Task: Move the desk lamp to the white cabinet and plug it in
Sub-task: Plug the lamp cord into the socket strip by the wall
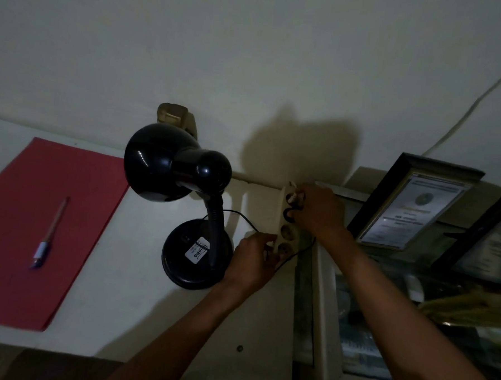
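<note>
Dim room, pale wall behind. White cabinet top [128,285] carries a red folder [38,231] at left with a pen [49,234] lying on it. Black desk lamp [196,204] stands upright on the cabinet near its right edge, shade tilted left, thin black cord [242,217] running from the base toward a cream power strip [285,223] at the cabinet's right end. Framed certificates [411,207] lean against the wall further right.

Left hand [252,262] grips the lower end of the strip, fingers curled around it. Right hand [319,212] is closed on a black plug [289,215] at a socket of the strip; whether it is seated, cannot tell.
</note>
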Demonstrator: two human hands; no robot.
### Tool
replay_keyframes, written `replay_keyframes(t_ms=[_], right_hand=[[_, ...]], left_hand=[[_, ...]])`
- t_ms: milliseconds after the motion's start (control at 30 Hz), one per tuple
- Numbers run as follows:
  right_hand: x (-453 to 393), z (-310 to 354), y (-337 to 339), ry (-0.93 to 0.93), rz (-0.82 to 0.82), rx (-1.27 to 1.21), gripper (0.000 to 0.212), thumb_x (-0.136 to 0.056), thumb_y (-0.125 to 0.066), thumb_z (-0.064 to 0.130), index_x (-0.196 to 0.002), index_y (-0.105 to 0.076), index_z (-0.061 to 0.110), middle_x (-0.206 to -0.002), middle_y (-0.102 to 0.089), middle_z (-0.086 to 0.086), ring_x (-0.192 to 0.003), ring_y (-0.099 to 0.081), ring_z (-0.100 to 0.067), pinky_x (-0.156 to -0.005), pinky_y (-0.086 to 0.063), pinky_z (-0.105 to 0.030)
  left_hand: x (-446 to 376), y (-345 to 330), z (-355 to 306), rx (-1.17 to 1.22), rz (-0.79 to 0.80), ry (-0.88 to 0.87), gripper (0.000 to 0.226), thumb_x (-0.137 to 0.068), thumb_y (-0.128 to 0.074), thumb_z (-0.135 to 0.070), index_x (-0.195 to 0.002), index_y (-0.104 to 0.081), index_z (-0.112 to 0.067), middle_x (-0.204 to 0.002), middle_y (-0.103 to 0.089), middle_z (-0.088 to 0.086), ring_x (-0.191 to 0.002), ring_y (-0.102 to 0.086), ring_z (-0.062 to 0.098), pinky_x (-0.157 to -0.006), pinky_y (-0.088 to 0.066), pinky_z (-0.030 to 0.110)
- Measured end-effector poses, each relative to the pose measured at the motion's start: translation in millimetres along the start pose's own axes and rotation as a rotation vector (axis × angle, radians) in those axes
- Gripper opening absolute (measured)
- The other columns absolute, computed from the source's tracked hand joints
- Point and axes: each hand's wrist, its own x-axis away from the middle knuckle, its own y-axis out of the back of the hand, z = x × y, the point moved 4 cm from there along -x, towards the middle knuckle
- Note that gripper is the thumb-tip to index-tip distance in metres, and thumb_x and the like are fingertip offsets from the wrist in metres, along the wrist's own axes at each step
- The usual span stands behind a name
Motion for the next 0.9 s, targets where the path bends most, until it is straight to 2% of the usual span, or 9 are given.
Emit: replay_keyframes(t_ms=[100, 167, 267, 367, 433, 567, 733, 800, 900], right_hand=[[1.0, 0.7, -1.0, 0.000, -0.057, 0.004, 0.041, -0.074, -0.078, 0.032, -0.110, -0.063, 0.020, -0.106, -0.070, -0.003, -0.098, -0.064, -0.022, -0.066, -0.041, -0.024], [2.3, 0.4, -1.5, 0.010, -0.086, 0.028, 0.040, -0.074, -0.076, 0.032, -0.108, -0.059, 0.021, -0.100, -0.068, -0.003, -0.094, -0.063, -0.023, -0.064, -0.034, -0.025], [2.7, 2.4, -4.4, 0.037, -0.111, 0.063, 0.037, -0.076, -0.074, 0.031, -0.107, -0.057, 0.019, -0.095, -0.068, -0.003, -0.087, -0.063, -0.023, -0.060, -0.030, -0.025], [3.5, 3.9, -6.8, 0.057, -0.112, 0.071, 0.034, -0.078, -0.073, 0.027, -0.106, -0.057, 0.017, -0.096, -0.068, -0.002, -0.086, -0.061, -0.020, -0.052, -0.022, -0.023], [5.0, 0.2, -7.5, 0.062, -0.078, 0.011, 0.040, -0.078, -0.073, 0.030, -0.113, -0.058, 0.018, -0.102, -0.068, -0.002, -0.093, -0.063, -0.022, -0.057, -0.028, -0.022], [12.0, -7.6, -4.6, 0.054, -0.045, -0.140, 0.049, -0.082, -0.071, 0.031, -0.128, -0.055, 0.022, -0.117, -0.067, -0.003, -0.106, -0.063, -0.026, -0.079, -0.050, -0.029], [29.3, 0.5, 1.9, 0.107, -0.187, -0.232, 0.036, -0.087, -0.064, 0.019, -0.123, -0.061, 0.019, -0.116, -0.065, -0.005, -0.105, -0.062, -0.024, -0.080, -0.050, -0.029], [39.2, 11.3, -2.9, 0.163, -0.160, -0.373, 0.035, -0.087, -0.065, 0.021, -0.122, -0.062, 0.020, -0.117, -0.064, -0.002, -0.103, -0.062, -0.020, -0.084, -0.054, -0.032], [54.1, 36.3, -16.0, 0.266, -0.036, -0.538, 0.040, -0.083, -0.070, 0.018, -0.123, -0.062, 0.024, -0.112, -0.064, 0.003, -0.090, -0.061, -0.014, -0.075, -0.055, -0.030]], left_hand=[[0.6, 1.7, -1.9, 0.007, -0.018, -0.006, 0.031, -0.088, -0.069, -0.029, -0.114, -0.069, -0.014, -0.103, -0.073, 0.007, -0.085, -0.067, 0.006, -0.073, -0.059, 0.031], [1.7, 0.7, -2.4, 0.019, -0.035, -0.022, 0.027, -0.087, -0.067, -0.030, -0.106, -0.070, -0.012, -0.099, -0.073, 0.006, -0.085, -0.065, 0.006, -0.070, -0.059, 0.034], [0.6, -1.9, 1.8, 0.002, -0.017, 0.018, 0.042, -0.089, -0.068, -0.031, -0.126, -0.065, -0.012, -0.119, -0.069, 0.008, -0.101, -0.067, 0.012, -0.084, -0.057, 0.030], [0.3, -2.9, 2.4, -0.030, 0.012, 0.002, 0.050, -0.087, -0.072, -0.030, -0.131, -0.061, -0.010, -0.121, -0.066, 0.011, -0.105, -0.067, 0.018, -0.087, -0.056, 0.032], [0.7, -1.7, 0.9, -0.048, 0.030, -0.012, 0.052, -0.084, -0.075, -0.026, -0.131, -0.061, -0.008, -0.121, -0.066, 0.012, -0.105, -0.066, 0.021, -0.088, -0.055, 0.032], [0.4, -4.5, -0.1, -0.046, 0.025, -0.020, 0.050, -0.082, -0.078, -0.023, -0.127, -0.064, -0.008, -0.121, -0.066, 0.013, -0.104, -0.067, 0.021, -0.088, -0.056, 0.034], [2.1, -7.9, -2.6, -0.049, 0.036, -0.012, 0.049, -0.082, -0.078, -0.023, -0.126, -0.065, -0.009, -0.123, -0.066, 0.011, -0.104, -0.067, 0.021, -0.088, -0.055, 0.031], [7.5, -3.1, -6.2, -0.060, 0.086, -0.063, 0.040, -0.086, -0.074, -0.021, -0.123, -0.066, -0.011, -0.121, -0.066, 0.009, -0.107, -0.065, 0.021, -0.089, -0.053, 0.030], [29.8, 14.0, -9.0, -0.101, 0.107, -0.183, 0.033, -0.090, -0.066, -0.015, -0.123, -0.065, -0.013, -0.122, -0.064, 0.001, -0.112, -0.058, 0.011, -0.095, -0.045, 0.018]])
